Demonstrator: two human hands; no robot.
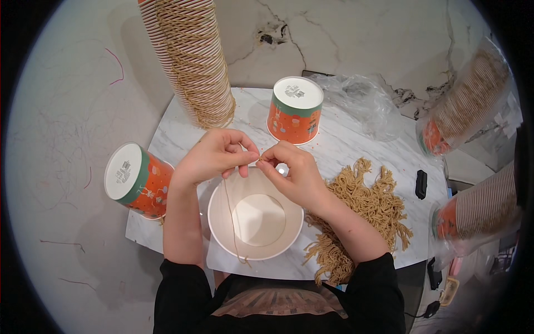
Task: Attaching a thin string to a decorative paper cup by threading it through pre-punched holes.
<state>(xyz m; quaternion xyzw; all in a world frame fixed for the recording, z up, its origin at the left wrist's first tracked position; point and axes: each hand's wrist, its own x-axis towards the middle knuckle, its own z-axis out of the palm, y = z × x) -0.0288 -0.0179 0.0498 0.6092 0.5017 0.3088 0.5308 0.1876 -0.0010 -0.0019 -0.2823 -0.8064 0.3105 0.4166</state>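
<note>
Left hand [214,156] and right hand [292,170] both pinching tan cord [229,206] at rim of open paper bowl [256,220] — fingers closed tight. Keeping cord taut, bowl steady — judging knot needing firm pull.

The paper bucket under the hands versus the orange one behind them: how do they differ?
The white-lined bucket sits mouth up, its inside showing; the orange bucket stands upside down, base up. A tan string, pinched by left hand and right hand, hangs into the first; the second is untouched. Both rest on the marble table.

Both hands [256,164] pinching tan cord [231,214] above an open white paper cup [256,220] beside piled cords [364,209]
</note>
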